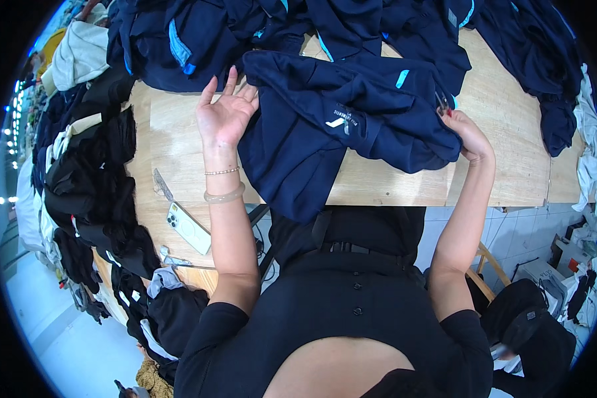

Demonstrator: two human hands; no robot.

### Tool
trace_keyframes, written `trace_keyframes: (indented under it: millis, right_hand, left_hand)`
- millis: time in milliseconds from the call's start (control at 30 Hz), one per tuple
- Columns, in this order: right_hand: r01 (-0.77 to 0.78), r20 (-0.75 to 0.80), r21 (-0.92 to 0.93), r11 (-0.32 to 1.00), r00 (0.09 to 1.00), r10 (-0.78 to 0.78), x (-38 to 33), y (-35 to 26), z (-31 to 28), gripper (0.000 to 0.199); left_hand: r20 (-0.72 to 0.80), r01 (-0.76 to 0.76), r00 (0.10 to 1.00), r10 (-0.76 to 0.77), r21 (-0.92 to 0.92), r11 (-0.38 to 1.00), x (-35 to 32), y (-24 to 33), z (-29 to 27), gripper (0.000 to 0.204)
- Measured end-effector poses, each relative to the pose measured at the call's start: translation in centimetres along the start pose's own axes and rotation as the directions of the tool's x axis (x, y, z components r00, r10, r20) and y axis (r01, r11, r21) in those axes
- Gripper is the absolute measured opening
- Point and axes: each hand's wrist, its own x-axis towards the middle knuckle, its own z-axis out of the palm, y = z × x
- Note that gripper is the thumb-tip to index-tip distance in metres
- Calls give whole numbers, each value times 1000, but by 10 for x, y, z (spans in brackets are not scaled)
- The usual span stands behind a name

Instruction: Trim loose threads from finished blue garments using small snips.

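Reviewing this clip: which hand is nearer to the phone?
Left. The left hand is open, palm up, beyond the phone and slightly right of it. The right hand is much farther off, at the right end of the navy garment.

A white angular logo [337, 124] with small pale lettering [353, 118] beside it stood on the navy garment [385, 109]; dark lettering [548, 273] stood on a grey box [530, 268] at right
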Motion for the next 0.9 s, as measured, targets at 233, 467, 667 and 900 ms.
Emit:
trace_keyframes:
  millis: [233, 467, 667, 900]
  right_hand:
    - [194, -90, 875, 444, 966, -243, 11, 8, -8, 31]
    - [298, -224, 913, 278, 936, -270, 18, -10, 3, 37]
    - [38, 77, 988, 150, 719, -691, 29, 0, -7, 44]
    - [304, -216, 934, 186, 898, -383, 10, -17, 19, 47]
  left_hand:
    - [-222, -232, 952, 210, -79, 969, 1, -18, 2, 39]
    - [-235, -328, 926, 297, -106, 939, 4, -27, 14, 37]
    - [-223, -323, 930, 293, -112, 940, 8, -30, 11, 36]
    - [-315, -343, 899, 305, -71, 937, 11, -31, 5, 38]
